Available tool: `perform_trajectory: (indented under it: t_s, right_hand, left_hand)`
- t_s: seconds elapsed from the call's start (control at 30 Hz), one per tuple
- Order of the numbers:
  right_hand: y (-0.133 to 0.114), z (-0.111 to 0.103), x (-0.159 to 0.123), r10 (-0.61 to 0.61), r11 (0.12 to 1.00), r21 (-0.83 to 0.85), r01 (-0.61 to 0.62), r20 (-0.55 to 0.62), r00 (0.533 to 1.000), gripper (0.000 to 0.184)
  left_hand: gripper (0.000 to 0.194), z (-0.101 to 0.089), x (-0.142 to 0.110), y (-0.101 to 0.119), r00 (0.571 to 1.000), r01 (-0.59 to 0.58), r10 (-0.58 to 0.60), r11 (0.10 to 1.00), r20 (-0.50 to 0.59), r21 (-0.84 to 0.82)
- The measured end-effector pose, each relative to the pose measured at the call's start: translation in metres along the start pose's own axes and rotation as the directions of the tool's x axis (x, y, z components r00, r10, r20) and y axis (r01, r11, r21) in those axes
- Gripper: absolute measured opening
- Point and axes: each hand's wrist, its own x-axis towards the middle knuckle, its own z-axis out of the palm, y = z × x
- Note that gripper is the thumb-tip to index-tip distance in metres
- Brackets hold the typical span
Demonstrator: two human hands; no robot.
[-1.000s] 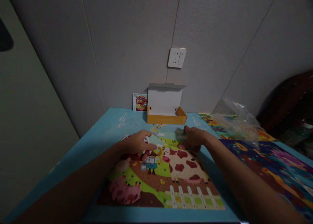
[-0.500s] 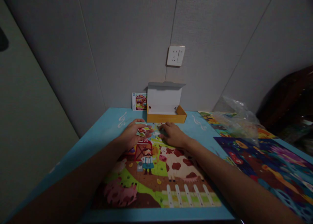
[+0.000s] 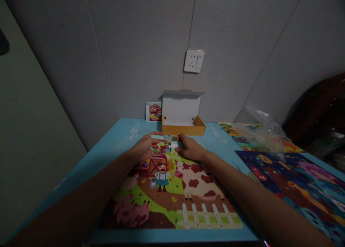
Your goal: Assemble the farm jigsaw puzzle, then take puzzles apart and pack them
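My L hand (image 3: 144, 148): loosely curled, holding coloured card pcs (image 3: 155, 147). R hand (image 3: 192, 149): pinching pale flat jigsaw pc. (image 3: 173, 145), betw. hands, nearer R.

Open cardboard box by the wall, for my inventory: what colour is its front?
The open cardboard box is orange-yellow in front; best in head view.
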Motion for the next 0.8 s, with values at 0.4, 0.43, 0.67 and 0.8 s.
perform_trajectory:
  t_s: [0.4,0.43,0.67,0.8]
  right_hand:
    - [0.001,0.003,-0.003,-0.131,0.990,-0.072,0.124,-0.111,0.985,0.032]
    - [-0.001,0.004,-0.003,-0.142,0.988,-0.080,0.133,-0.121,0.982,0.031]
    - [-0.013,0.009,0.001,-0.236,0.969,-0.114,0.220,-0.160,0.959,0.027]
    - [-0.013,0.006,-0.001,-0.209,0.968,-0.169,0.187,-0.122,0.970,0.036]
  left_hand:
    - [0.024,-0.001,0.002,0.001,0.996,-0.082,0.083,0.996,-0.025,0.037]
    - [0.023,-0.001,0.002,0.002,0.993,-0.115,0.116,0.992,-0.035,0.045]
    - [0.021,0.000,0.001,0.003,0.974,-0.223,0.224,0.974,-0.032,0.031]
    - [0.018,-0.003,0.001,0.003,0.985,-0.172,0.171,0.984,0.024,0.034]
